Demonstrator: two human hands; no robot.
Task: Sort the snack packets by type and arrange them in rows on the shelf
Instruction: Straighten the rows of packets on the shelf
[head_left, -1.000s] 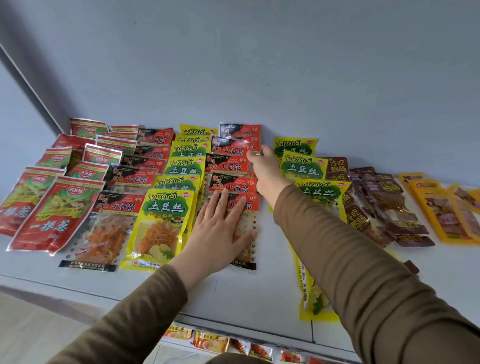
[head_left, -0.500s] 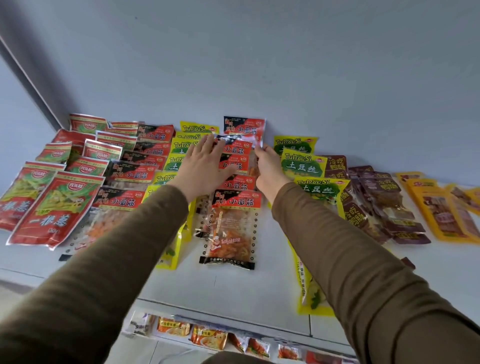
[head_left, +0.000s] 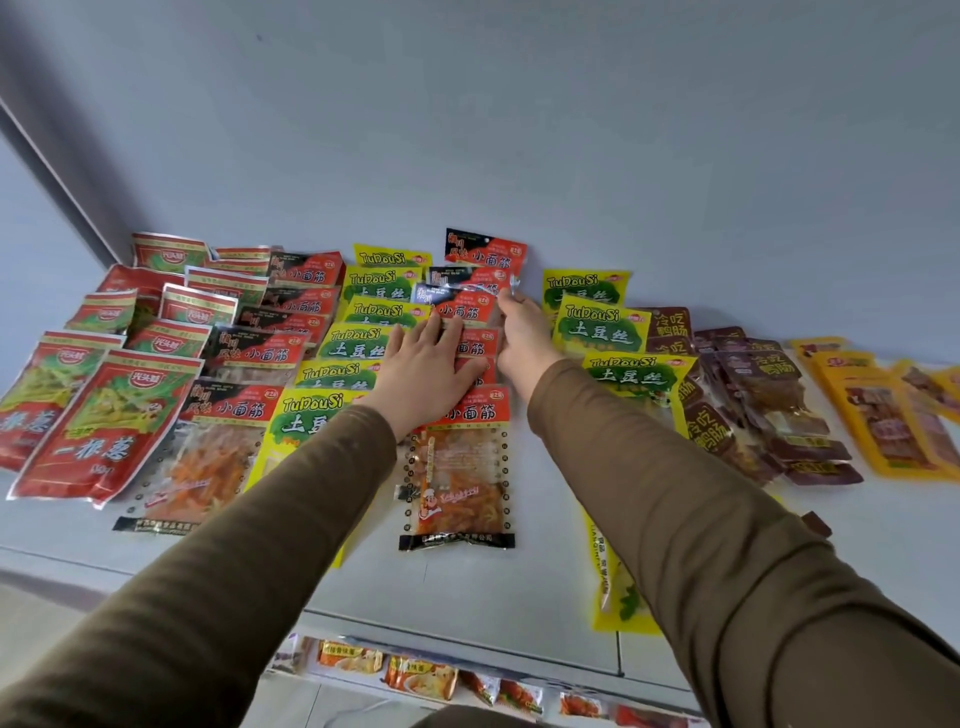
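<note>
Head view shows the left hand (head_left: 426, 371) lying flat, fingers straight and slightly spread, pressing on a column of black-and-red packets (head_left: 460, 410) in the middle of the white shelf (head_left: 519, 587). At three o'clock from it, the right hand (head_left: 524, 338) pinches the edge of a packet in that same column. Yellow packets (head_left: 374, 312) lie in a row at nine o'clock of the column, red packets (head_left: 104, 410) farther that way, brown packets (head_left: 753, 395) well off toward three o'clock.

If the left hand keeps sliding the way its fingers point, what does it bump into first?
Probably the next black-and-red packets farther back in that row; the left hand lies flat on this row, fingers pointing toward the wall. Depth is unclear.
</note>
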